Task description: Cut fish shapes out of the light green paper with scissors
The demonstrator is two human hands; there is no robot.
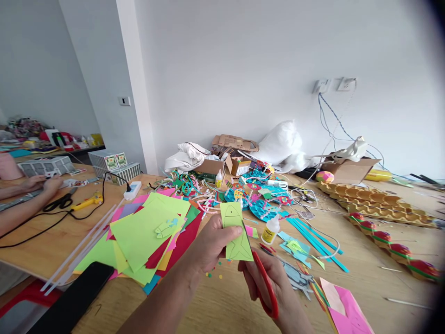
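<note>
My left hand pinches a strip of light green paper on which a fish outline is drawn in dark line. My right hand is closed around red-handled scissors just below and right of the strip. The blades lie along the strip's right edge, partly hidden behind the paper. Several coloured sheets lie piled left of my hands, with a small cut green fish on top. A white glue bottle with a yellow label stands just beyond my right hand.
Blue strips, pink paper and a grey fish cutout lie to the right. Egg-carton pieces sit farther right. A black phone and a yellow glue gun are at left, near another person's hands.
</note>
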